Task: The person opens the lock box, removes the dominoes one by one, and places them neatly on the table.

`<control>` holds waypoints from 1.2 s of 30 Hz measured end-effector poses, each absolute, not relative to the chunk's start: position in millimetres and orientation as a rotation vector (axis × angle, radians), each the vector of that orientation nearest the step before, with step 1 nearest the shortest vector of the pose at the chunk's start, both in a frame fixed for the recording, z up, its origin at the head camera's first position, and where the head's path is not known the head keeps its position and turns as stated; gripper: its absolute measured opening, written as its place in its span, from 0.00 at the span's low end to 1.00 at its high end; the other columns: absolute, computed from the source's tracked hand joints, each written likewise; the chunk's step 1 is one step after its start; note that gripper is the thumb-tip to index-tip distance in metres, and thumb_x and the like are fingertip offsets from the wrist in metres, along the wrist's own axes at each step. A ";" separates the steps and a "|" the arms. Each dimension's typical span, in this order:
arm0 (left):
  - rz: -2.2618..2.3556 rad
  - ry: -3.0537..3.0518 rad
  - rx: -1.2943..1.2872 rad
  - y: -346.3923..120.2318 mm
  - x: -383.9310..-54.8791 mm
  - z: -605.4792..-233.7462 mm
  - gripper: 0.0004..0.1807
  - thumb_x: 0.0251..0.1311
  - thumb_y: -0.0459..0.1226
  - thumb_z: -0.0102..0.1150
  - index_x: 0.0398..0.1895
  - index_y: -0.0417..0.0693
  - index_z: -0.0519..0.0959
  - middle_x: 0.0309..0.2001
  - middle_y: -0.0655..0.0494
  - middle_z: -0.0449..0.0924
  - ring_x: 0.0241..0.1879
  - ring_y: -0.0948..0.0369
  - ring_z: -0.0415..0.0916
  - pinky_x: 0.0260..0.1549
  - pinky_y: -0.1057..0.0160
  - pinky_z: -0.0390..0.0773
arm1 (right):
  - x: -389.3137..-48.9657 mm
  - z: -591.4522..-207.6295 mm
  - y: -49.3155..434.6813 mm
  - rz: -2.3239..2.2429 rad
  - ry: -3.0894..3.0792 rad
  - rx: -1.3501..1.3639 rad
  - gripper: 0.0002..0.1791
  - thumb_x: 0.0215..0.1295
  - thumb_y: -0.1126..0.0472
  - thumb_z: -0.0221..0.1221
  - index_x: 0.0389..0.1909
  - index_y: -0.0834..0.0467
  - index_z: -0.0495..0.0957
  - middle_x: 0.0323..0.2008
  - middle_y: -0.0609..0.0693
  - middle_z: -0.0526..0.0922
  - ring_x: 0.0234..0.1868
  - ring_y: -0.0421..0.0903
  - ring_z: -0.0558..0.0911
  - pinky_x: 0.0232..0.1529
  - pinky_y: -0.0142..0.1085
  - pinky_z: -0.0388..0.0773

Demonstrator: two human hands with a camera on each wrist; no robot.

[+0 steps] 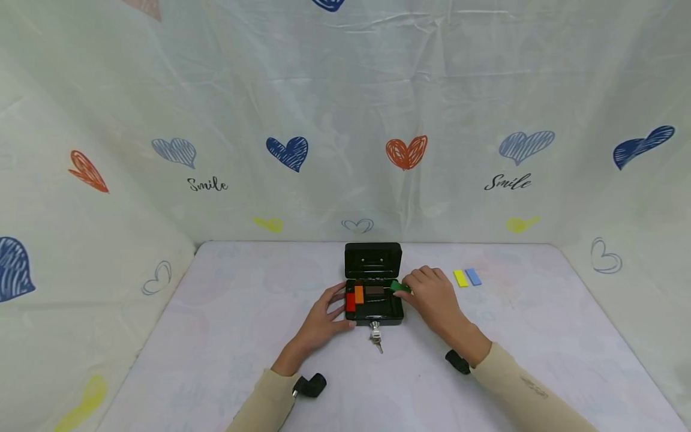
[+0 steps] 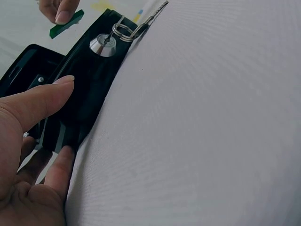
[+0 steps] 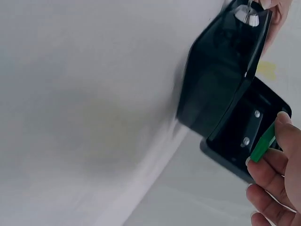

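A small black cash box (image 1: pixel 375 321) stands on the table with its lid (image 1: pixel 373 252) raised at the back. Inside lie a red block (image 1: pixel 350 302), an orange block (image 1: pixel 358 294) and a dark brown block (image 1: pixel 374 290). My left hand (image 1: pixel 318 318) holds the box at its left side, thumb on the front face (image 2: pixel 80 96) and fingers against the side wall. Between right thumb and fingers, my right hand (image 1: pixel 434 297) pinches a flat green block (image 3: pixel 264 142) over the box's right rear edge. A silver lock (image 2: pixel 103 44) with keys (image 1: pixel 376 341) sits on the box front.
Yellow (image 1: pixel 460 278) and blue (image 1: pixel 473 276) flat blocks lie on the white tabletop (image 1: pixel 243 288), right of the box. A white curtain (image 1: pixel 345 108) printed with hearts hangs behind the table and along both sides.
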State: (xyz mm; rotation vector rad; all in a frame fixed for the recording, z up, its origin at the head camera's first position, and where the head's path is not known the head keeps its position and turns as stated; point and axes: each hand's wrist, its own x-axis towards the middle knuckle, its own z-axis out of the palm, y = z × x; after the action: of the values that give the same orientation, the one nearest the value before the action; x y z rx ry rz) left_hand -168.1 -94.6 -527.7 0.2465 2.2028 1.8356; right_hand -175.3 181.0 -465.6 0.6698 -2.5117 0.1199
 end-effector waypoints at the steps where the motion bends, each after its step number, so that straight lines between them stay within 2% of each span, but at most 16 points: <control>1: 1.834 2.205 0.245 -94.4 -167.9 -527.3 0.52 0.56 0.24 0.75 0.83 0.49 0.60 0.77 0.35 0.61 0.74 0.36 0.67 0.70 0.48 0.75 | -175.4 -465.8 183.8 0.122 -2.511 0.661 0.20 0.51 0.50 0.81 0.33 0.59 0.86 0.32 0.49 0.88 0.40 0.50 0.84 0.45 0.43 0.85; 10: 1.826 2.219 0.228 -92.4 -166.4 -525.1 0.52 0.57 0.24 0.74 0.83 0.49 0.60 0.77 0.35 0.61 0.74 0.36 0.67 0.70 0.48 0.75 | -176.9 -473.8 214.3 0.233 -2.466 0.593 0.18 0.49 0.55 0.82 0.29 0.60 0.84 0.29 0.50 0.86 0.36 0.51 0.82 0.39 0.45 0.83; 17: 1.827 2.220 0.246 -92.9 -166.0 -523.9 0.51 0.57 0.24 0.74 0.83 0.49 0.59 0.77 0.35 0.61 0.74 0.36 0.67 0.70 0.48 0.75 | -178.1 -479.6 239.6 0.314 -2.402 0.553 0.18 0.45 0.59 0.83 0.29 0.61 0.84 0.26 0.51 0.84 0.30 0.51 0.80 0.29 0.44 0.79; 22: 1.832 2.218 0.254 -93.4 -166.1 -523.6 0.51 0.57 0.24 0.74 0.83 0.48 0.59 0.77 0.35 0.61 0.74 0.37 0.66 0.70 0.48 0.74 | -177.9 -480.0 254.2 0.326 -2.402 0.527 0.18 0.47 0.58 0.82 0.29 0.63 0.84 0.25 0.53 0.84 0.29 0.53 0.80 0.29 0.46 0.78; 24: 1.831 2.220 0.262 -93.4 -166.2 -523.5 0.51 0.57 0.24 0.74 0.83 0.48 0.59 0.77 0.35 0.61 0.74 0.36 0.66 0.70 0.48 0.74 | -177.6 -480.1 260.3 0.316 -2.393 0.526 0.20 0.58 0.49 0.75 0.30 0.63 0.83 0.26 0.54 0.84 0.30 0.54 0.81 0.28 0.46 0.77; 26: 1.831 2.219 0.259 -93.4 -166.1 -523.3 0.52 0.57 0.24 0.74 0.83 0.48 0.59 0.77 0.35 0.61 0.74 0.36 0.66 0.70 0.48 0.74 | -177.6 -479.8 265.8 0.299 -2.376 0.534 0.28 0.69 0.40 0.61 0.30 0.64 0.83 0.26 0.54 0.84 0.30 0.55 0.81 0.28 0.47 0.77; 29: 1.834 2.215 0.263 -93.5 -166.0 -523.2 0.52 0.57 0.24 0.74 0.83 0.48 0.59 0.77 0.35 0.61 0.74 0.36 0.66 0.71 0.48 0.74 | -177.8 -478.7 272.7 0.264 -2.346 0.545 0.42 0.74 0.31 0.37 0.30 0.65 0.82 0.26 0.56 0.84 0.31 0.57 0.81 0.28 0.48 0.78; 32: 1.838 2.208 0.257 -93.7 -166.1 -523.4 0.51 0.57 0.24 0.74 0.83 0.48 0.59 0.77 0.35 0.61 0.74 0.36 0.66 0.71 0.48 0.74 | -177.4 -478.1 278.7 0.234 -2.337 0.544 0.45 0.75 0.30 0.33 0.30 0.65 0.81 0.27 0.56 0.84 0.32 0.57 0.81 0.30 0.49 0.78; 36: 1.830 2.214 0.250 -93.5 -166.7 -524.1 0.51 0.57 0.25 0.74 0.83 0.48 0.59 0.77 0.35 0.61 0.74 0.36 0.67 0.70 0.48 0.74 | -177.7 -479.9 288.0 0.199 -2.322 0.554 0.44 0.76 0.31 0.35 0.30 0.66 0.81 0.27 0.57 0.83 0.32 0.58 0.81 0.30 0.50 0.79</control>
State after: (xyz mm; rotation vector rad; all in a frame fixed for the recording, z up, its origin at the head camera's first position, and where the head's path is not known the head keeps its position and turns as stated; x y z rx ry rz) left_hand -166.7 -93.5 -524.1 0.2499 2.2137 1.8297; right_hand -177.7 288.0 -479.9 0.5539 -2.3223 0.1989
